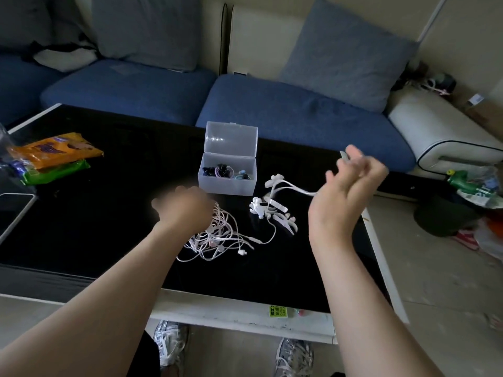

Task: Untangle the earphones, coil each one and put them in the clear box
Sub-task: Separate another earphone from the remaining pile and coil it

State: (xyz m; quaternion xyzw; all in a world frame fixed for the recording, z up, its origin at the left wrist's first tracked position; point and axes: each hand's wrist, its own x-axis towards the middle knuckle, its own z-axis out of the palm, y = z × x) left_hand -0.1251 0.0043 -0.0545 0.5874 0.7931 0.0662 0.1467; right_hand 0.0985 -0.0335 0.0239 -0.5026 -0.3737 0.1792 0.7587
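Above the black desk (81, 213), the right hand (351, 183) is raised, fingers curled round a cable of the white earphones (273, 205). The blurred left hand (185, 206) touches the pink tangle (219, 234); I cannot tell its grip. Behind them the clear box (226, 184) stands open, holding coiled earphones (221, 170).

Clear box (227, 183) on coffee table (103, 213), coiled earphones (223, 171) inside it, earphone tangle (220, 235) just before it, second earphone set (272, 210) right of tangle, snack packets (54, 156) far left, sofa (272, 112) behind table.

Our left hand (182, 205) reaches forward and low, palm down, too blurry to tell its shape. Our right hand (351, 183) is lifted up, wrist bent, fingers (353, 156) curled round a white cord (302, 191).
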